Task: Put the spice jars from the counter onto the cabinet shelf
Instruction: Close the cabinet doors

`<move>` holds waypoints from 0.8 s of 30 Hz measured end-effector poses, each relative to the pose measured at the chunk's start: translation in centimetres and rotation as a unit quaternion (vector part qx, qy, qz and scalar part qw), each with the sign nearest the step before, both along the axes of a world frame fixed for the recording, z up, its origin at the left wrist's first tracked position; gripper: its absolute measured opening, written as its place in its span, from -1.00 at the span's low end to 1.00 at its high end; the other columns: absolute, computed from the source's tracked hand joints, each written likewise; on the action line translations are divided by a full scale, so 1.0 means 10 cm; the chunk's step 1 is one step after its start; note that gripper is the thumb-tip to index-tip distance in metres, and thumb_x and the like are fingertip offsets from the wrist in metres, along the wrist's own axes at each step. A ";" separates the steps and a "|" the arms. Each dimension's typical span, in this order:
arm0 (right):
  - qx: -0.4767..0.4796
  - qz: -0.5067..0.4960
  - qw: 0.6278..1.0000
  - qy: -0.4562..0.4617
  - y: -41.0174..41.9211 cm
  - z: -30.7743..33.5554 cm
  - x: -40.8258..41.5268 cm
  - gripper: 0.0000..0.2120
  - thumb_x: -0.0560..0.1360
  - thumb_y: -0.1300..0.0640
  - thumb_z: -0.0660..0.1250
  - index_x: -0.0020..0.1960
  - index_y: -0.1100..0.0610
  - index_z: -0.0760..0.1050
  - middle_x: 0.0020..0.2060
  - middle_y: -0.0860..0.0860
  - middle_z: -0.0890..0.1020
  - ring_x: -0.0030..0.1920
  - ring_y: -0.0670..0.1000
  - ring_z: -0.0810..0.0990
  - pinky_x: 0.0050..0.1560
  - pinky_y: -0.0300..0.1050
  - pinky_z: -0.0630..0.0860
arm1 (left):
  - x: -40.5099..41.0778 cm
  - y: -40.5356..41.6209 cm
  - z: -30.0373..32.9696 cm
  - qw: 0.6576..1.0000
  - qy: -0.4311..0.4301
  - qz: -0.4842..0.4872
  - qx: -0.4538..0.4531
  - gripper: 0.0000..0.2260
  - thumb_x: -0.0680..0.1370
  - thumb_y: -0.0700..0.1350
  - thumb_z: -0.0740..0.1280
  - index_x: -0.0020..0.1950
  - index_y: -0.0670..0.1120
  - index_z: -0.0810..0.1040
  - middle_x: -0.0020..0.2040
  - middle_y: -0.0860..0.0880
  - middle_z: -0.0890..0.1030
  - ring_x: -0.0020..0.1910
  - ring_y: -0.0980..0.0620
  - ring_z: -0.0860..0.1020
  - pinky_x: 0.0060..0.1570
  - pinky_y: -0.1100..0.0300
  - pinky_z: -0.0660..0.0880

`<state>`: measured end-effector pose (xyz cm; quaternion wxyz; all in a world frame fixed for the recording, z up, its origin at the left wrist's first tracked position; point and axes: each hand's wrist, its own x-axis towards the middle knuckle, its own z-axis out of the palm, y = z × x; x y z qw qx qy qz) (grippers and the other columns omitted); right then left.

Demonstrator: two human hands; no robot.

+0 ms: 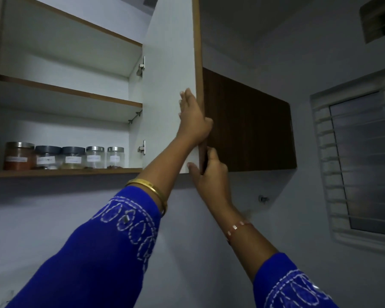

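Observation:
Several glass spice jars stand in a row on the lowest cabinet shelf (65, 173): a red-filled jar (19, 157) at the left, two dark-lidded jars (47, 157) beside it, then two steel-lidded jars (105, 157). The cabinet door (169, 85) is swung open, its white inner face towards me. My left hand (193, 121) lies on the door's outer edge, fingers on the white face and thumb wrapped round the edge. My right hand (209, 172) grips the door's bottom corner. Neither hand holds a jar.
Two upper shelves (76, 92) show nothing on them. A closed dark wood cabinet (249, 125) adjoins on the right. A barred window (360, 161) is at the far right. The counter is out of view.

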<state>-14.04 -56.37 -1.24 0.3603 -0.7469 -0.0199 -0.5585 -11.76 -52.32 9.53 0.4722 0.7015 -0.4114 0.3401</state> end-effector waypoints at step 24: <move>-0.144 0.049 0.984 -0.096 2.47 -0.07 1.45 -0.32 0.46 0.16 0.37 0.46 0.28 0.13 0.49 0.27 0.13 0.51 0.23 0.11 0.43 0.16 0.26 | 0.98 2.78 -0.09 0.985 0.059 -0.020 -0.164 -0.55 0.49 -0.42 0.20 0.37 -0.21 0.31 0.14 -0.15 0.56 -0.08 0.11 0.55 -0.21 0.39 0.54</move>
